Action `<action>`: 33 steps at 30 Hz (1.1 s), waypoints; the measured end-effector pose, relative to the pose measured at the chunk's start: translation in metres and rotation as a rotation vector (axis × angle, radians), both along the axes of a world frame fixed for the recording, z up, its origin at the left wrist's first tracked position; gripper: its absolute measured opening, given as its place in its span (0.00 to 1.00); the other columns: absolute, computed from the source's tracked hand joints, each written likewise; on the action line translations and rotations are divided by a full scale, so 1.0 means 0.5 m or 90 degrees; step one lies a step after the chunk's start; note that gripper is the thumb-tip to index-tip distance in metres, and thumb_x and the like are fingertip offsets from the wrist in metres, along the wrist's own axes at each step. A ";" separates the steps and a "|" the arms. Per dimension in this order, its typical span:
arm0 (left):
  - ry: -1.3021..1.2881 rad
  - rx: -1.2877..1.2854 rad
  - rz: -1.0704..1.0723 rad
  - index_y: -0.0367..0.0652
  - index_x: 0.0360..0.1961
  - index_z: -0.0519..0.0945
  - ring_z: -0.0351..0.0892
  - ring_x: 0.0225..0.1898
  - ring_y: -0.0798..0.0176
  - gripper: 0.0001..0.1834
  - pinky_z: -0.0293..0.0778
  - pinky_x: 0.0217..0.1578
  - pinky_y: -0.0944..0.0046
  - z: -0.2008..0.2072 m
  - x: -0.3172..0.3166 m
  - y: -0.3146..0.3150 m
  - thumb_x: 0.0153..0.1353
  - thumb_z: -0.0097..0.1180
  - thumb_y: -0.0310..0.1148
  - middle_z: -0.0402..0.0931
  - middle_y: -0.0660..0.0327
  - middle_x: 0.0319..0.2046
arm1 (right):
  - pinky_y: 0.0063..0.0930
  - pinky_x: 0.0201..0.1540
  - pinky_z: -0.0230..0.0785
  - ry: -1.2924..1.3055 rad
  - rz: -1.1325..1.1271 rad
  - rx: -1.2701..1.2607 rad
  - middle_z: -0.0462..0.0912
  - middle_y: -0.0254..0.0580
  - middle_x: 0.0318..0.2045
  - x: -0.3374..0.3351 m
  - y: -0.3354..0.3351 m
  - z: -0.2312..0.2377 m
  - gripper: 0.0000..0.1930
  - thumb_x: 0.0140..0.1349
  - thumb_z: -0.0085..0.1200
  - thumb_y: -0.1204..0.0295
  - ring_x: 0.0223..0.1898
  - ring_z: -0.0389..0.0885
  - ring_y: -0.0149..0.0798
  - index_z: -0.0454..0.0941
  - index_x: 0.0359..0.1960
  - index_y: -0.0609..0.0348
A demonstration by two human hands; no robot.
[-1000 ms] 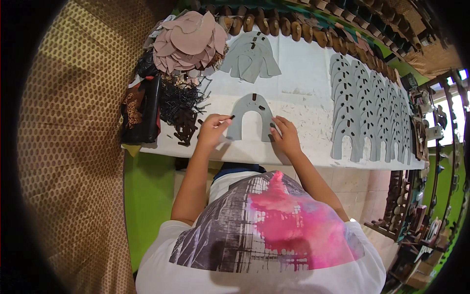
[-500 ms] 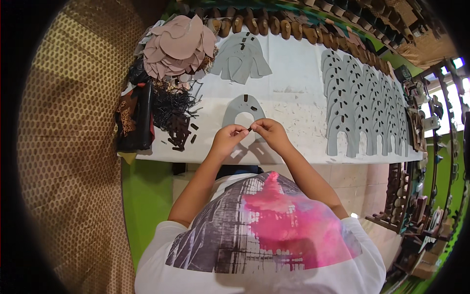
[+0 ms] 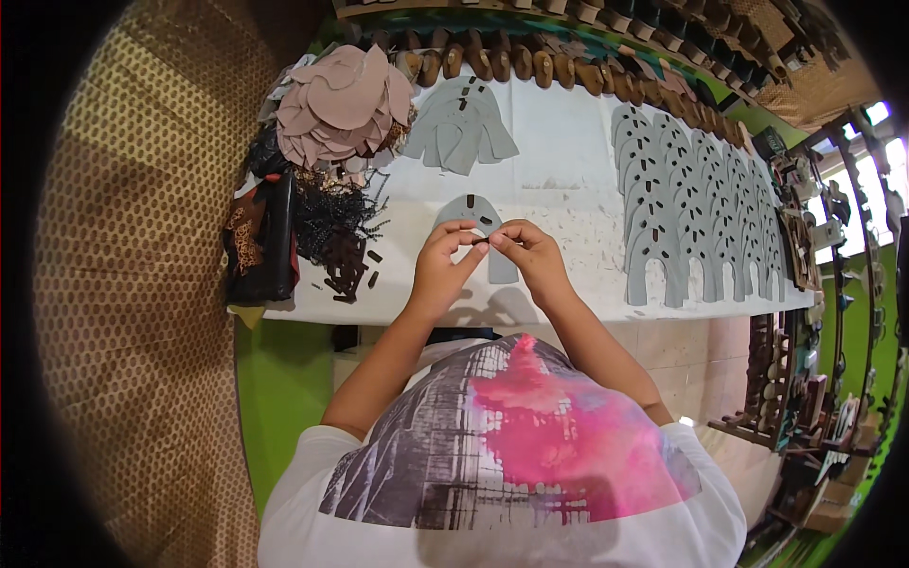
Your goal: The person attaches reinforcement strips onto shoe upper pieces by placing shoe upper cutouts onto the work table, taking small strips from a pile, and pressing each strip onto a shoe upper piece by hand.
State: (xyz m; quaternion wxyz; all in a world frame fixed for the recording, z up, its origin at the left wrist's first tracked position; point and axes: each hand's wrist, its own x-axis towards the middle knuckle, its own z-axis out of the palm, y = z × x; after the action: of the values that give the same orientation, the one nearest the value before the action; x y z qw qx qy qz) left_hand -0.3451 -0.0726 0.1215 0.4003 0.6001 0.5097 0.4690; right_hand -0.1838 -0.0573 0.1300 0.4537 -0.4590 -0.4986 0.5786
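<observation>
My left hand (image 3: 443, 269) and my right hand (image 3: 533, 257) meet fingertip to fingertip, pinching a small dark brown strip (image 3: 481, 240) between them. Under them lies a grey U-shaped shoe-upper piece (image 3: 503, 272) on the white table. One dark strip (image 3: 471, 201) sits at the top of its curve, and another (image 3: 486, 221) is just right of it. My left hand covers the left part of the piece. To the left is a heap of similar dark brown strips (image 3: 347, 268), a few lying loose beside it.
Overlapping grey pieces with dark strips (image 3: 653, 270) fill the table's right side; a smaller grey stack (image 3: 461, 133) lies farther back. Pink cut pieces (image 3: 346, 90) are piled at left, above tangled black trim (image 3: 331, 208). A row of brown shoe forms (image 3: 524, 64) lines the far edge.
Both hands have moved slightly away from me over the grey piece, still pinching the strip. The left fingers have spread wider. The whole view has shifted a little.
</observation>
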 end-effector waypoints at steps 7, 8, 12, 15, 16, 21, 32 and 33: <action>-0.206 0.005 0.027 0.38 0.33 0.81 0.71 0.49 0.64 0.09 0.68 0.44 0.66 0.058 0.028 0.018 0.56 0.60 0.33 0.72 0.58 0.47 | 0.22 0.41 0.64 -0.005 -0.001 0.043 0.76 0.36 0.37 0.006 -0.019 0.063 0.08 0.58 0.59 0.70 0.39 0.72 0.30 0.80 0.32 0.63; -0.205 0.007 0.027 0.38 0.33 0.81 0.71 0.49 0.64 0.09 0.68 0.44 0.66 0.060 0.030 0.019 0.56 0.60 0.33 0.72 0.58 0.47 | 0.23 0.41 0.64 0.004 -0.006 0.037 0.76 0.36 0.38 0.007 -0.021 0.064 0.08 0.58 0.58 0.70 0.39 0.72 0.30 0.80 0.32 0.63; -0.180 -0.026 -0.062 0.35 0.37 0.81 0.68 0.49 0.67 0.09 0.65 0.50 0.66 0.057 0.036 0.016 0.58 0.58 0.29 0.66 0.58 0.50 | 0.23 0.40 0.65 0.013 -0.028 0.095 0.76 0.36 0.37 0.009 -0.020 0.047 0.08 0.59 0.57 0.70 0.38 0.72 0.31 0.79 0.31 0.63; -0.249 -0.073 -0.064 0.36 0.37 0.81 0.66 0.52 0.66 0.09 0.63 0.52 0.64 0.064 0.045 0.013 0.57 0.58 0.29 0.66 0.58 0.50 | 0.24 0.39 0.66 -0.065 -0.034 0.122 0.76 0.37 0.35 0.013 -0.020 0.041 0.08 0.60 0.55 0.70 0.37 0.72 0.31 0.78 0.30 0.63; -0.268 -0.090 -0.056 0.36 0.36 0.81 0.65 0.53 0.66 0.08 0.62 0.53 0.64 0.066 0.047 0.010 0.57 0.58 0.29 0.66 0.58 0.50 | 0.24 0.38 0.66 -0.085 -0.034 0.139 0.76 0.37 0.34 0.011 -0.021 0.035 0.08 0.60 0.55 0.70 0.36 0.72 0.31 0.77 0.30 0.63; -0.299 -0.068 -0.011 0.36 0.30 0.81 0.66 0.52 0.66 0.07 0.65 0.48 0.66 0.058 0.061 0.016 0.57 0.59 0.31 0.66 0.58 0.48 | 0.23 0.38 0.66 -0.106 -0.036 0.154 0.75 0.37 0.32 0.007 -0.023 0.032 0.09 0.61 0.55 0.69 0.34 0.72 0.30 0.76 0.29 0.63; -0.343 -0.104 0.016 0.37 0.28 0.80 0.66 0.52 0.66 0.06 0.60 0.54 0.64 0.035 0.075 0.044 0.56 0.60 0.30 0.65 0.59 0.52 | 0.18 0.34 0.62 0.003 -0.069 -0.017 0.74 0.31 0.27 0.016 -0.010 0.021 0.10 0.60 0.57 0.66 0.30 0.68 0.24 0.77 0.31 0.62; -0.314 -0.096 0.032 0.38 0.28 0.80 0.66 0.52 0.66 0.06 0.60 0.54 0.64 0.038 0.076 0.043 0.56 0.60 0.30 0.64 0.59 0.52 | 0.18 0.34 0.62 0.003 -0.070 -0.015 0.74 0.31 0.27 0.016 -0.008 0.017 0.10 0.60 0.57 0.66 0.30 0.68 0.24 0.77 0.31 0.62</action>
State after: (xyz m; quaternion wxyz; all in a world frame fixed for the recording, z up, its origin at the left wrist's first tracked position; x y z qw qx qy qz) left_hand -0.3069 -0.0511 0.1407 0.5445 0.4234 0.4449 0.5712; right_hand -0.1756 -0.0611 0.1384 0.4803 -0.4896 -0.4650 0.5598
